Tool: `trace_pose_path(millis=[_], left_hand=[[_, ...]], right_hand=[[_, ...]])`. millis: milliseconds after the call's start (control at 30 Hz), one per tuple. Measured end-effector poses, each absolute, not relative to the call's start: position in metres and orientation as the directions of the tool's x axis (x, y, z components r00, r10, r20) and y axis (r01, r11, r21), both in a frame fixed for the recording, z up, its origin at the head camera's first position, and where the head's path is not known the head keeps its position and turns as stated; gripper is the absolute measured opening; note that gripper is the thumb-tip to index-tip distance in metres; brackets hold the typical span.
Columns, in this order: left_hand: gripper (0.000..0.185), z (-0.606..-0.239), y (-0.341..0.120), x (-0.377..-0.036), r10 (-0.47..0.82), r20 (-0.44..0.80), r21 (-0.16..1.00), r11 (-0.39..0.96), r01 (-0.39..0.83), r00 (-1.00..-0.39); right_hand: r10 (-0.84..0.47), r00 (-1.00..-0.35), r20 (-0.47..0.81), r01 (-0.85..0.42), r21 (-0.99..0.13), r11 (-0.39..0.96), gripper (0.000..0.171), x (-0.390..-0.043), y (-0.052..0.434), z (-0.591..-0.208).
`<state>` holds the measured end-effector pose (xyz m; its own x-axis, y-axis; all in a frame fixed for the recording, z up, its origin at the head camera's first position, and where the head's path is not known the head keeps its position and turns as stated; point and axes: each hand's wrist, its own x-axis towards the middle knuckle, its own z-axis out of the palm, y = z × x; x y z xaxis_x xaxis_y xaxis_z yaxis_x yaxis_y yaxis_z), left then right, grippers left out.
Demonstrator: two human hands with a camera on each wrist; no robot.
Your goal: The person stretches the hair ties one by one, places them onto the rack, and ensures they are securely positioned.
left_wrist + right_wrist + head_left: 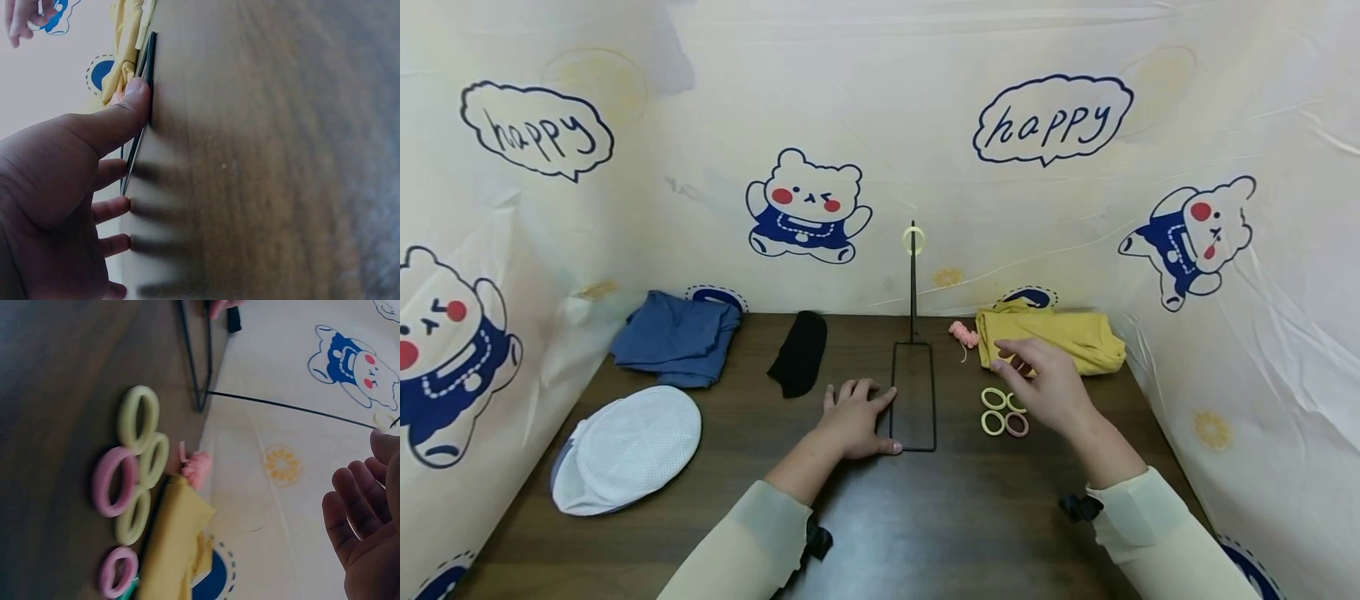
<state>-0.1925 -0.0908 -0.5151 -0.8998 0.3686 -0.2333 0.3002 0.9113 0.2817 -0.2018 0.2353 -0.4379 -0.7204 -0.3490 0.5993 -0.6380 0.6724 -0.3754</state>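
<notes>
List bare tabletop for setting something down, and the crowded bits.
Bare: the near tabletop between the left sleeve and right sleeve, in front of the black stand; also between the white mesh item and left sleeve. Crowded: far right, where rings, pink bundle and yellow cloth sit close together, near the right hand.

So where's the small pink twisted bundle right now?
In the head view, the small pink twisted bundle lies near the far edge of the brown table, right of the black wire stand, just left of the folded yellow cloth.
</notes>
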Motion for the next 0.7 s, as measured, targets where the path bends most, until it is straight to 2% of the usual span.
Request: trace_pose_path(millis=[267, 567, 700], left_hand=[[0.098, -0.514, -0.092, -0.195, 0.369, -0.257, 0.319, 0.905, 0.282, -0.893], [0.099, -0.512, -0.092, -0.197, 0.359, -0.261, 0.325, 0.907, 0.268, -0.896], [0.098, -0.512, -0.092, -0.198, 0.359, -0.269, 0.312, 0.91, 0.272, -0.894]], right_hand=[[-0.394, -0.751, 0.53, -0.627, -0.386, 0.676, 0.028, -0.191, 0.255, -0.459], [-0.432, -0.844, 0.318, -0.535, -0.435, 0.724, 0.024, -0.183, 0.274, -0.477], [-0.442, -0.863, 0.244, -0.505, -0.438, 0.744, 0.028, -0.18, 0.28, -0.486]])
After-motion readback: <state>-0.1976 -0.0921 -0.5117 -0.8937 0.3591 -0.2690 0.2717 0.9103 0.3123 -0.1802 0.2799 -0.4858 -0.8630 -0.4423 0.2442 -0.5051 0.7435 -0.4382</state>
